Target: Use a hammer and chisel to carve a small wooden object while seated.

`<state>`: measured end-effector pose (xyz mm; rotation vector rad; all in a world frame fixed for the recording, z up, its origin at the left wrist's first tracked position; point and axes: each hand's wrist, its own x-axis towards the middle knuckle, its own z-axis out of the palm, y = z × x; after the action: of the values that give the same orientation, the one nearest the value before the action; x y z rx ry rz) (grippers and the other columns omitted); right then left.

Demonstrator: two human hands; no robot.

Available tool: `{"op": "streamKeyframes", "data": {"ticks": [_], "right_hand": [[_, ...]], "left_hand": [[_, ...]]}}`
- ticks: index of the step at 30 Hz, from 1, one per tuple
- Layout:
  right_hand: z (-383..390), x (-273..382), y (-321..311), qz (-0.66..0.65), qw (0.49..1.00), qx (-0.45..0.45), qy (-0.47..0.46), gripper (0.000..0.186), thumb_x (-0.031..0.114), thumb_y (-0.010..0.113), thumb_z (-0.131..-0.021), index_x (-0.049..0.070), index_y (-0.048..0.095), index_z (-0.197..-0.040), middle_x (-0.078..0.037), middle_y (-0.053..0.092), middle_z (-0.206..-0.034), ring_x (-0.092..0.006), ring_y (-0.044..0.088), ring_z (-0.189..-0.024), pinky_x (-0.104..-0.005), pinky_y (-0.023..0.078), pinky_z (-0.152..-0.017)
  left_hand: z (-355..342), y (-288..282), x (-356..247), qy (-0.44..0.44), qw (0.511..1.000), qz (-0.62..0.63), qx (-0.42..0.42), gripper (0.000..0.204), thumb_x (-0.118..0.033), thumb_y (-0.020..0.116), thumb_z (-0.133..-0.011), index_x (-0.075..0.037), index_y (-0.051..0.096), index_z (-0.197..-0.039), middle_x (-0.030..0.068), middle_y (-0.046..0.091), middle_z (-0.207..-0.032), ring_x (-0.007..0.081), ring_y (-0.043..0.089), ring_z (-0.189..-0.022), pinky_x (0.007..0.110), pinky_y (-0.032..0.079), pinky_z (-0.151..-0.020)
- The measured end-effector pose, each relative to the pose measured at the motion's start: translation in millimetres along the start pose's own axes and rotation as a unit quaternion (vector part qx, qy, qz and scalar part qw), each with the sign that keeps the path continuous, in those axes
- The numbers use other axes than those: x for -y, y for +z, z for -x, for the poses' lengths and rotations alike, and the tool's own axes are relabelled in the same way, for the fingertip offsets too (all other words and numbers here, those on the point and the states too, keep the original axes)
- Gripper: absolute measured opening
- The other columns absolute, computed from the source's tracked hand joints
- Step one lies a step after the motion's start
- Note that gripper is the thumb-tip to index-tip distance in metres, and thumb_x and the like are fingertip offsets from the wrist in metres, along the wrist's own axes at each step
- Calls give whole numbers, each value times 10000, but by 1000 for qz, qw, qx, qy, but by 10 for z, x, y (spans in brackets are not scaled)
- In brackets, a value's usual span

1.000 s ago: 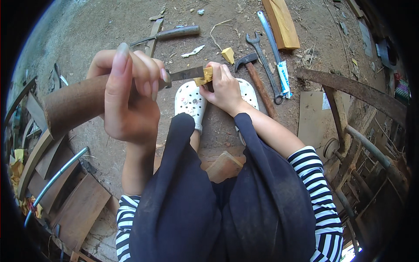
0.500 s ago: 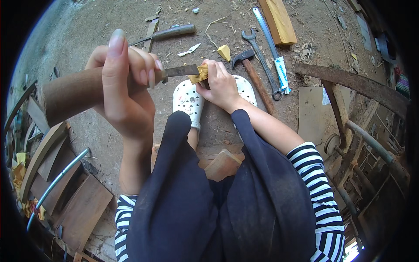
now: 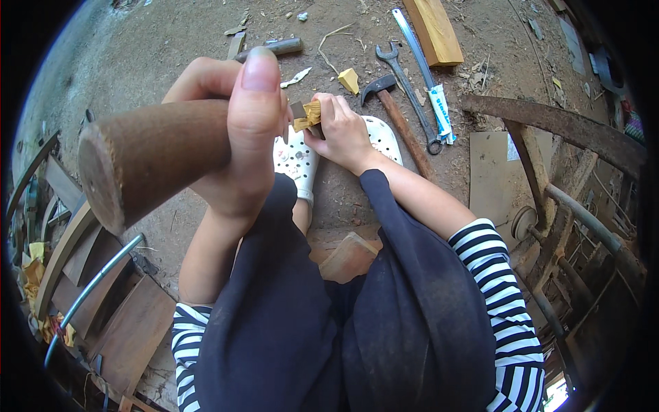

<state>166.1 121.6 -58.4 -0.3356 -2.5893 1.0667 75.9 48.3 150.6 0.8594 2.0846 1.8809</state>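
My left hand is closed around a thick brown cylindrical wooden handle of a bladed tool, which is large and near the camera. Its short metal blade, partly hidden behind my fingers, reaches a small yellow piece, apparently wood. My right hand pinches that yellow piece just above my white perforated clogs. A hammer, a large wrench and a long thin blade in a white-and-blue sleeve lie on the ground right of my hands.
A timber block and a yellow offcut lie ahead, with another wooden-handled tool. At right stands a rusty frame with a curved bar beside a flat board. Curved wooden pieces and a metal tube are at left.
My left hand and tool have swung toward the right and nearer the camera, so the handle's end shows and more of the blade is hidden. My right hand has shifted slightly up and left.
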Motion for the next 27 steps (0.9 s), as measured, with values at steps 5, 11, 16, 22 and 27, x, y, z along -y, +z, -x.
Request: {"op": "streamKeyframes", "data": {"ticks": [5,11,16,22,27], "right_hand": [[8,-13,-13,2,1000,8,4,587,234,763,-717,0,451,-1156,-143,572,-1037,-308,596,-978,-388,523,-799],[13,0,-29,1,1000,8,9,602,242,763,-722,-5,447,-1171,-159,576,-1020,-314,598,-976,-392,528,-784],[19,7,-15,13,1000,-1,4,567,223,741,-726,11,436,-1154,-137,567,-1027,-299,595,-936,-387,549,-738],[14,-21,21,-1,1000,-8,-7,587,211,756,-702,-12,456,-1154,-142,568,-1022,-306,602,-958,-383,533,-788],[20,-41,39,18,1000,-2,-6,583,227,757,-715,4,449,-1156,-132,568,-1026,-294,603,-957,-375,535,-781]], "left_hand": [[-97,-2,91,45,992,122,-4,256,-158,579,-940,-52,504,-719,36,560,-563,87,509,-482,245,449,-499],[-31,116,99,53,998,-36,-4,229,-103,508,-942,-51,461,-724,16,431,-548,109,414,-475,270,388,-492],[-47,292,115,95,994,-36,-33,203,-54,565,-926,-40,482,-741,2,469,-533,73,406,-434,246,352,-429],[66,136,107,47,997,5,-68,202,-68,497,-931,-62,466,-732,-2,417,-532,105,411,-444,273,400,-455],[41,-108,179,83,982,153,-77,150,-67,444,-922,-33,446,-776,42,430,-558,138,440,-472,303,439,-466]]}}
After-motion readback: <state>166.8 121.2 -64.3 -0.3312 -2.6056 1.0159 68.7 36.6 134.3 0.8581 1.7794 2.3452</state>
